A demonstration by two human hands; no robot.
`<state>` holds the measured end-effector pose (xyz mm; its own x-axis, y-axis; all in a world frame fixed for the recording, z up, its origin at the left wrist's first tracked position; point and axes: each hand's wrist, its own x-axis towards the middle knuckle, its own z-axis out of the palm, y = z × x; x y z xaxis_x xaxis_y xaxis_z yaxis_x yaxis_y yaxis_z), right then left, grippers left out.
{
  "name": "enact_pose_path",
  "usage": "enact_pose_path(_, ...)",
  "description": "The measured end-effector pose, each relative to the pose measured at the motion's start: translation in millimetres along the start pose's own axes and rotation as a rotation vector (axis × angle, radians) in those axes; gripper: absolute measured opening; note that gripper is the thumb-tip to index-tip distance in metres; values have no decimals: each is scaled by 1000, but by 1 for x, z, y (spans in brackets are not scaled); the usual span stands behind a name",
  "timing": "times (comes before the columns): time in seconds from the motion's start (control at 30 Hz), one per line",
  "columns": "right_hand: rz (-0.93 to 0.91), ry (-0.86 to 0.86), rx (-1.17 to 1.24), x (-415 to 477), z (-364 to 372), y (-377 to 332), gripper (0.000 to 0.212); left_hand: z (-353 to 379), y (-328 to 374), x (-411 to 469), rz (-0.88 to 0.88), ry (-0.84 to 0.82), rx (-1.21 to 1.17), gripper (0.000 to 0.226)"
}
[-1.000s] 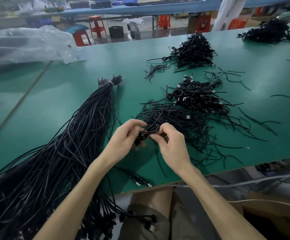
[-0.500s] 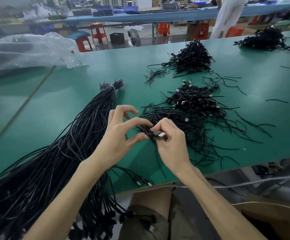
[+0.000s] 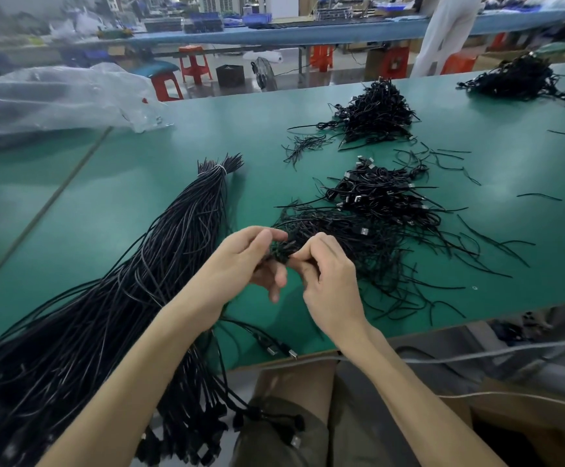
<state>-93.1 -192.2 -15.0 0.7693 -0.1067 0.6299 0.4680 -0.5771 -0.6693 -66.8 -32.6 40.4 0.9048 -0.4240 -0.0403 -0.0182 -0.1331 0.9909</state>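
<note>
The small coiled cable (image 3: 280, 253) sits between both hands, just above the green table (image 3: 133, 210) and beside the loose tie pile (image 3: 392, 251). The left hand (image 3: 237, 264) pinches one side with thumb and forefinger, and the right hand (image 3: 330, 284) pinches the other. The cable looks light, limp and springy (the loops would likely unwind if released). Grip it across the loops.

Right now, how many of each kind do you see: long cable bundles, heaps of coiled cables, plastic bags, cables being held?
Long cable bundle: 1
Heaps of coiled cables: 3
Plastic bag: 1
Held cable: 1
Total: 6
</note>
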Motion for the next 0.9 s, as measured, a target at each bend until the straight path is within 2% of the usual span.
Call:
enact_pose_path(0.1,-61,7,-72,2,-1,2,18,-11,2,-4,64,-183,-79,34)
enact_pose_path(0.2,-71,-4,-77,1,0,1,23,-18,-1,-3,149,-256,66,29)
enact_pose_path(0.3,-60,-24,-59,-1,4,-1,27,-15,-5,4,211,-57,320,34)
enact_pose_path(0.37,-78,-30,-48,-3,7,-5,25,-13,-10,8,247,128,576,51)
enact_pose_path(0.47,-99,-42,-70,-1,9,-9,23,-14,-13,12,218,199,731,68)
enact_pose_path(0.63,-384,-76,-316,0,6,-11,23,-21,-17,14,-158,34,349,65)
enact_pose_path(0.73,-436,-78,-359,-2,9,-13,31,-27,-20,13,-314,-57,201,60)
enact_pose_path(0.8,-353,-85,-285,-5,12,-10,23,-27,-23,12,-302,-44,236,62)
enact_pose_path(0.87,-178,-69,-138,-7,12,-6,22,-26,-25,11,-181,31,230,62)
enact_pose_path(0.9,-102,-52,-80,-8,12,-3,23,-27,-27,11,-111,54,180,53)
